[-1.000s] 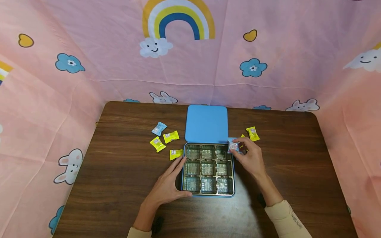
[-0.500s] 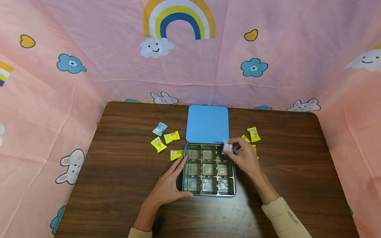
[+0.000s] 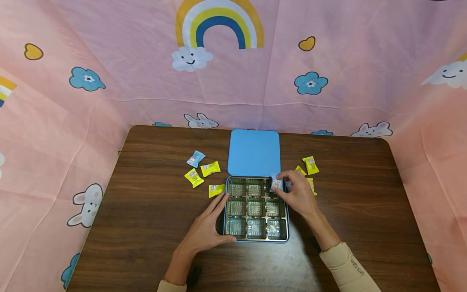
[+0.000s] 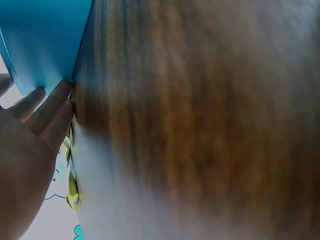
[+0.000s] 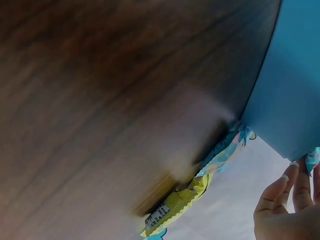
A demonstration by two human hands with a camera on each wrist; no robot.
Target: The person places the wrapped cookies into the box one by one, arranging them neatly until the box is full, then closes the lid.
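Observation:
A blue tin [image 3: 255, 241] holds a clear tray [image 3: 255, 217] of several square compartments, with its blue lid [image 3: 253, 152] lying flat behind. My right hand [image 3: 299, 195] pinches a light-blue wrapped candy [image 3: 276, 183] between thumb and fingertips, over the back right compartment. At the tin's left side rests my left hand [image 3: 206, 228], fingers straight along the wall and thumb at the front edge. The left wrist view shows those fingertips against the blue wall [image 4: 47, 45]. Another light-blue wrapped candy [image 5: 225, 152] lies by the tin's right side, mostly hidden by my right hand in the head view.
Left of the tin lie a blue candy [image 3: 196, 159] and yellow candies [image 3: 194, 178], one right by my left fingertips. More yellow candies [image 3: 310, 165] lie to the right. The brown wooden table [image 3: 146, 202] is ringed by a pink patterned cloth [image 3: 233, 85].
My right hand has moved left with the pinched blue candy, from the tin's right rim to over the back right compartment. The left hand stays at the tin.

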